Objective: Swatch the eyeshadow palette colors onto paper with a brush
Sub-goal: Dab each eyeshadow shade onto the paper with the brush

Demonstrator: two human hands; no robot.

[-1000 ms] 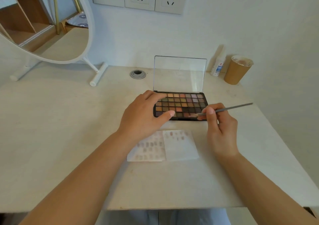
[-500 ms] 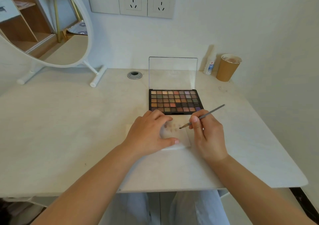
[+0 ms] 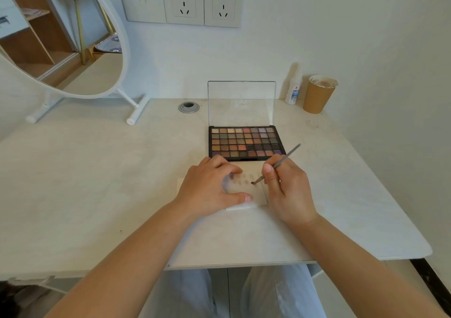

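Note:
The open eyeshadow palette [image 3: 245, 143], black with several rows of brown, pink and purple pans, lies mid-table with its clear lid [image 3: 241, 103] standing upright. Just in front of it lies white paper [image 3: 255, 192] with several faint smudged swatches. My left hand [image 3: 210, 187] rests on the paper's left part, fingers and thumb spread around the swatch area. My right hand [image 3: 286, 189] pinches a thin grey brush [image 3: 280, 161], and its dark tip touches the paper beside the swatches.
A round white-framed mirror [image 3: 73, 49] on a stand fills the back left. A cable grommet [image 3: 188, 107] sits behind the palette. A small white bottle [image 3: 294, 88] and a brown paper cup [image 3: 318, 94] stand at the back right, by the wall. Wall sockets [image 3: 202, 0] above.
Both hands came back from the palette to the paper. My left hand now lies on the paper, and the brush tip has dropped from a pan onto the sheet.

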